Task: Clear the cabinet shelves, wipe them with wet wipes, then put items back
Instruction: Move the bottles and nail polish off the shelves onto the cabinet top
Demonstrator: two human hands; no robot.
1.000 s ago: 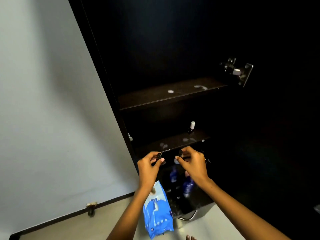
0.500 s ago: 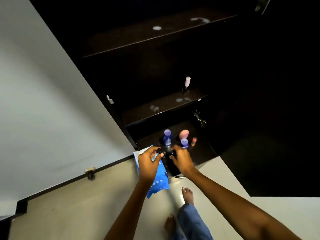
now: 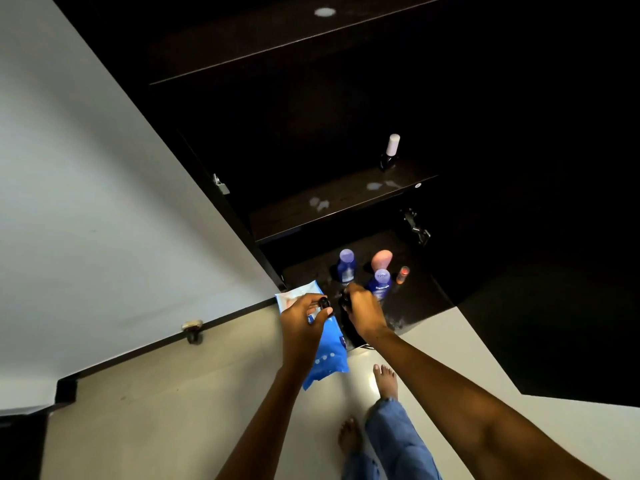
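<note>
A dark cabinet stands open with smeared shelves; its middle shelf (image 3: 294,216) carries one small bottle with a white cap (image 3: 390,152). My left hand (image 3: 303,322) pinches a small black item (image 3: 323,302) and also holds a blue wet wipe pack (image 3: 329,355) hanging beneath it. My right hand (image 3: 363,311) grips another small black item (image 3: 344,299) just above the bottom shelf (image 3: 415,299). Two blue bottles (image 3: 346,265), a pink-topped item (image 3: 381,259) and a small orange item (image 3: 402,274) stand on that bottom shelf behind my hands.
An upper shelf (image 3: 277,46) shows a white smear. The open cabinet door (image 3: 554,237) fills the right side. A pale wall is at left, with a door stopper (image 3: 192,330) at its base. My bare feet (image 3: 384,379) stand on the light floor.
The view tilted down and both hands dropped from the middle shelf's edge to the bottom shelf, still holding the small black items and the wipe pack.
</note>
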